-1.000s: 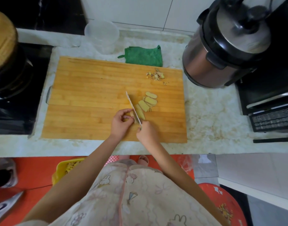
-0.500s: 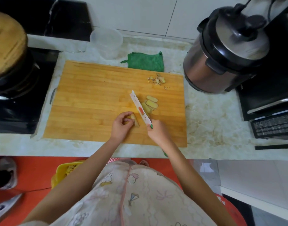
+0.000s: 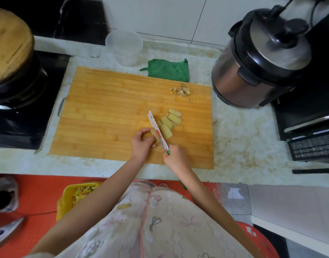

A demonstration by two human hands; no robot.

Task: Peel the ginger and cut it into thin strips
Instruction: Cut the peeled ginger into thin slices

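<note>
On the bamboo cutting board (image 3: 104,116), my left hand (image 3: 142,144) pinches a small remaining piece of peeled ginger (image 3: 154,135). My right hand (image 3: 175,157) grips the green handle of a small knife (image 3: 157,130) with a white patterned blade. The blade lies tilted against the right side of the ginger piece. Several pale ginger slices (image 3: 171,121) lie fanned just right of the blade. A small heap of ginger peel (image 3: 181,91) sits near the board's far right corner.
A pressure cooker (image 3: 256,60) stands right of the board, a green cloth (image 3: 169,70) and clear plastic tub (image 3: 124,47) behind it. A stove with a pot (image 3: 13,71) is at the left. A yellow bin (image 3: 76,194) with scraps sits on the floor.
The knife blade has tilted from upright to showing its flat side beside the ginger piece. My right hand has shifted slightly right; my left hand keeps its hold.
</note>
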